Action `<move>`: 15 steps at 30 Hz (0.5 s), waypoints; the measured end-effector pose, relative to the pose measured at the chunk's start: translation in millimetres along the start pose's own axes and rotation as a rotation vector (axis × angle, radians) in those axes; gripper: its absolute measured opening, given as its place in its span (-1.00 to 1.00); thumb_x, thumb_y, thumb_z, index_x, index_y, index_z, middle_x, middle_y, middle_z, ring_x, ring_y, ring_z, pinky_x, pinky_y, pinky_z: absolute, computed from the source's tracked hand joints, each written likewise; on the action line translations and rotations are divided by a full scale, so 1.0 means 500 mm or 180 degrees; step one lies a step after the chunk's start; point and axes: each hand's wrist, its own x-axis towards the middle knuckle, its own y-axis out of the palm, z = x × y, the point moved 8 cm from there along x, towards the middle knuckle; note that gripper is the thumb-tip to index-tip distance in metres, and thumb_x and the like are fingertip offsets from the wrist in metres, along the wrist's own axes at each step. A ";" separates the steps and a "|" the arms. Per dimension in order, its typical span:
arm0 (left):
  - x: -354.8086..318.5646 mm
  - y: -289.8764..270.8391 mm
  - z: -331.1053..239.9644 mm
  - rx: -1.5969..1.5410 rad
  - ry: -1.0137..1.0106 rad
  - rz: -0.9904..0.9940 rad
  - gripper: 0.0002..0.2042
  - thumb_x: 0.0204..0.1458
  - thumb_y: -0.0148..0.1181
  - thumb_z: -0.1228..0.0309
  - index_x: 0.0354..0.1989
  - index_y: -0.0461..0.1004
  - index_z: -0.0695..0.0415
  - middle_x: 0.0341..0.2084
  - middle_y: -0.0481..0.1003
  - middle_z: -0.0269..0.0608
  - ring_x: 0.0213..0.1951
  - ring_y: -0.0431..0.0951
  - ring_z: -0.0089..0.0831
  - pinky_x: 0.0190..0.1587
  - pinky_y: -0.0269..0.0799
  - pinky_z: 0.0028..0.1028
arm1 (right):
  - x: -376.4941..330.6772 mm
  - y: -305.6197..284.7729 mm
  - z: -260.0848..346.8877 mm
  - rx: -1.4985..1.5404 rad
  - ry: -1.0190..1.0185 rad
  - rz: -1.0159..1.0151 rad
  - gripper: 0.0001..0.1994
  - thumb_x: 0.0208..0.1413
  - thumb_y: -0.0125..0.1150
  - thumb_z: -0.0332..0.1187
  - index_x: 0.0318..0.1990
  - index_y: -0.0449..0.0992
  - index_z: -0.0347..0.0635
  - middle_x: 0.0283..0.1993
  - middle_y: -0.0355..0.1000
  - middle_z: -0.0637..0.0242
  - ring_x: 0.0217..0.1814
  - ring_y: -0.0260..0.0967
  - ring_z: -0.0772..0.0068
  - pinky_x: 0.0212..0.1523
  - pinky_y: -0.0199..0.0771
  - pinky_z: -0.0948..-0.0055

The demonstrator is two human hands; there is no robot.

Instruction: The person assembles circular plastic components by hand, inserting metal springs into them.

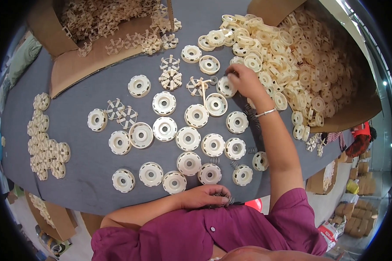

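Note:
My right hand (pixel 245 81) reaches across the table, fingers curled on the rim of a cream plastic wheel (pixel 225 88) with a round hole in its middle. By the table's near edge, my left hand (pixel 203 196) is closed around several thin metal coil springs (pixel 229 199), partly hidden by its fingers. Many similar plastic wheels (pixel 188 138) lie spread over the grey table (pixel 91 161). Loose springs (pixel 252 150) lie among those at the right. A spoked plastic piece (pixel 170 79) and others like it lie farther back, one near a T-shaped cream plastic piece (pixel 203 87).
At the back right, a large heap of plastic wheels (pixel 283 48) spills from a cardboard box (pixel 365 112). An open carton (pixel 59 80) of spoked pieces stands at the back left. Grouped assembled wheels (pixel 43 145) sit along the left side. Cartons (pixel 56 217) stand below the table.

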 end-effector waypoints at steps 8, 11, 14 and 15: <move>0.000 -0.001 0.021 0.0050 -0.0194 -0.0087 -0.78 0.27 0.12 0.33 0.00 0.42 0.13 -0.21 0.47 -0.41 -0.16 0.42 -0.66 -0.09 0.36 -0.59 | -0.040 0.063 0.186 -0.0477 -0.1461 -0.0168 -0.85 0.02 0.27 -0.45 -0.22 0.58 -0.18 -0.23 0.50 0.21 -0.03 0.38 0.10 0.06 0.37 0.18; -0.004 -0.006 0.020 0.0017 -0.0194 -0.0148 -0.78 0.26 0.14 0.34 0.01 0.42 0.12 -0.21 0.48 -0.42 -0.19 0.43 -0.66 -0.14 0.36 -0.59 | -0.088 -0.022 0.184 0.0325 -0.1194 -0.0865 -0.84 0.08 0.26 -0.45 -0.16 0.58 -0.18 -0.27 0.53 0.28 -0.15 0.45 0.32 -0.07 0.43 0.38; -0.004 0.000 0.013 0.0011 -0.0240 -0.0184 -0.78 0.25 0.14 0.34 0.01 0.42 0.12 -0.22 0.48 -0.42 -0.24 0.43 -0.66 -0.21 0.36 -0.60 | -0.214 -0.146 0.020 0.2010 -0.0216 -0.1958 -0.84 0.18 0.22 -0.43 -0.11 0.54 -0.26 -0.23 0.52 0.37 -0.22 0.42 0.56 -0.17 0.41 0.57; -0.005 0.001 0.010 -0.0048 -0.0257 -0.0256 -0.78 0.25 0.14 0.34 0.00 0.42 0.12 -0.23 0.48 -0.41 -0.26 0.43 -0.67 -0.24 0.35 -0.60 | -0.277 -0.180 -0.042 0.1944 0.0039 -0.2219 -0.82 0.19 0.23 -0.42 -0.10 0.53 -0.28 -0.23 0.50 0.39 -0.22 0.40 0.58 -0.16 0.41 0.57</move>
